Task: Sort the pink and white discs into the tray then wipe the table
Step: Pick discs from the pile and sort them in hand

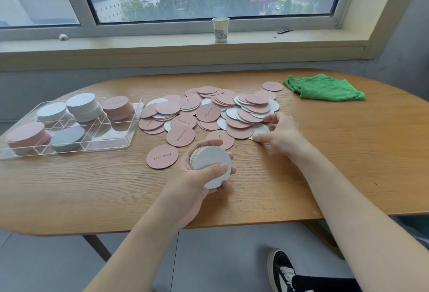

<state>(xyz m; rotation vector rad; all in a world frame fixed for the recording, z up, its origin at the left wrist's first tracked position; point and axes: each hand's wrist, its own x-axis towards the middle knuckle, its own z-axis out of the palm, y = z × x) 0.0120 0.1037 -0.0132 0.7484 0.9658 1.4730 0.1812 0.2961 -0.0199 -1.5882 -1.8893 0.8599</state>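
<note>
Pinching a white disc (261, 130) at the near right edge of the disc pile (209, 110), the right hand (282, 132) sits nearest the work; the left hand (199, 175) grips a white stack (212, 167) nearer than the pile. The tray (130, 133) lies left of the pile on the wooden bench (348, 152); a green cloth (325, 87) lies right of the pile, below the window.

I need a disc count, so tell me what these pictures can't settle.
- Head view: the pile overlaps, so discs underneath are hidden.
- The left hand grips a white stack; its fingers cover the edge, so no count.
- The right hand covers most of a white disc.
- The tray stacks show no separate edges.
</note>
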